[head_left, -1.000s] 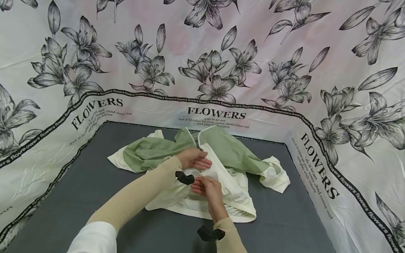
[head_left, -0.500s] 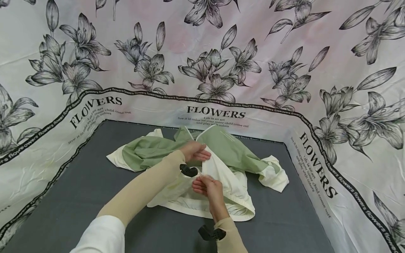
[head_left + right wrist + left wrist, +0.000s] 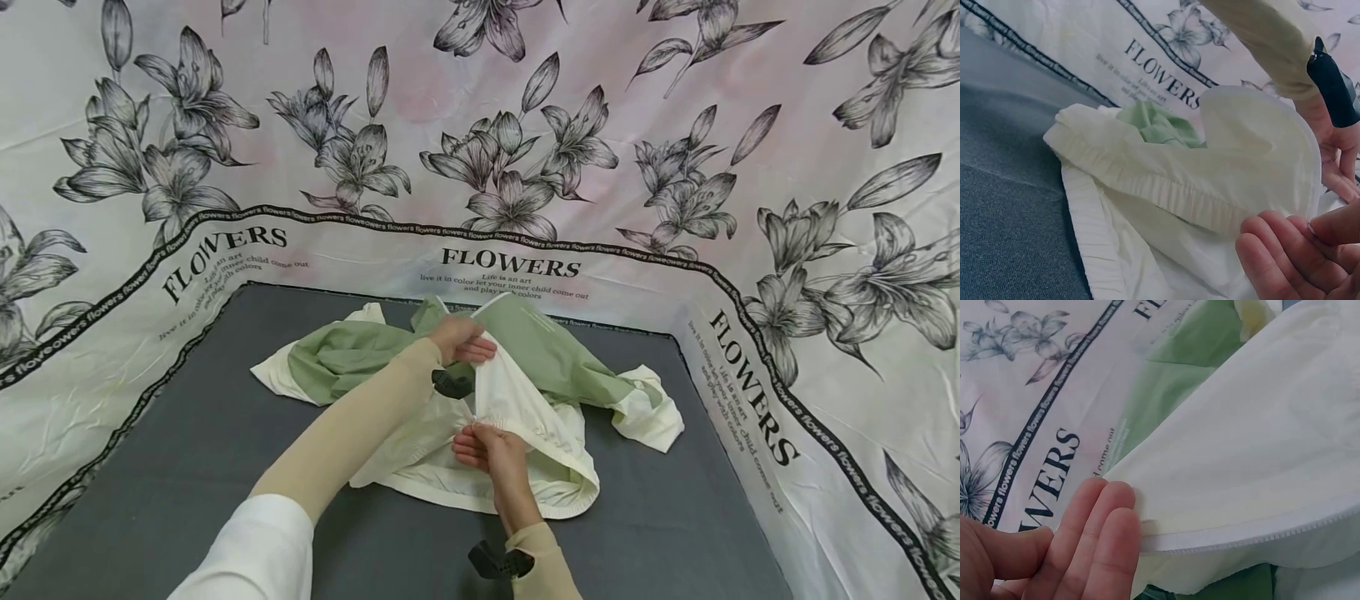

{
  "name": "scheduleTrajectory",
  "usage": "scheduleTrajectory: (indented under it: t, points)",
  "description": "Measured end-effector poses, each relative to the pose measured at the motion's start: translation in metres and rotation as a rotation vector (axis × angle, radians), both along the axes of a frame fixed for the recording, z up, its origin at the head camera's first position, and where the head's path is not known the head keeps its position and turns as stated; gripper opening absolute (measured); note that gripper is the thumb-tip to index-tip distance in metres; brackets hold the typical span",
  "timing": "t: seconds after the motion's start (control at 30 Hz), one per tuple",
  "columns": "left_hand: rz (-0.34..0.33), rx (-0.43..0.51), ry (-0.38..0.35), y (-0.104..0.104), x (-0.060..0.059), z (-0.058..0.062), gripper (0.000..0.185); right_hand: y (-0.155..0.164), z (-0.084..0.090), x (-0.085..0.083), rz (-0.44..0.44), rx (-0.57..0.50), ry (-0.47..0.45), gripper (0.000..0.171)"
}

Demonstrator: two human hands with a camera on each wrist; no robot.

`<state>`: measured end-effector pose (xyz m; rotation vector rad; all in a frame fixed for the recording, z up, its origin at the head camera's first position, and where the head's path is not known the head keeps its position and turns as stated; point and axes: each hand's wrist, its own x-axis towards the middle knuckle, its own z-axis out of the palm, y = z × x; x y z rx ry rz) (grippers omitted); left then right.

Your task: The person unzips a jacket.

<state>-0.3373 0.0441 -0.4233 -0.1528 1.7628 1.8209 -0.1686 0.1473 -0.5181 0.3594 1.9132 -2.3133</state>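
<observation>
A green and cream zip jacket lies on the dark grey table, sleeves spread to both sides. My left hand pinches its front opening high up, near the collar. In the left wrist view, the white zip runs taut from behind the fingers; whether they hold the zip pull is hidden. Lower down, my right hand pinches the bottom end of the front edge between thumb and forefinger, at the gathered hem. Between both hands the cream front panel is lifted and stretched.
The dark grey table surrounds the jacket. Behind and at both sides hangs a white cloth printed with lilies and lettering. A black wrist camera sits on my left wrist, another black camera on my right.
My left hand has slid up and away along the front edge toward the collar, so more of the cream panel shows between the hands. My right hand has stayed nearly in place.
</observation>
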Motion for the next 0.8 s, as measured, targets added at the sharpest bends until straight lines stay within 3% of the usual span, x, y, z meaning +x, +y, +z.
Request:
scheduleTrajectory:
  t: [0.47, 0.8]
  points:
    - [0.124, 0.025, 0.011, 0.004, -0.011, -0.008, 0.043, 0.005, 0.001, 0.002, -0.013, 0.017, 0.016, 0.034]
    - [0.199, -0.002, 0.027, 0.009, -0.012, -0.013, 0.050, 0.009, 0.002, 0.005, -0.008, 0.029, 0.013, 0.034]
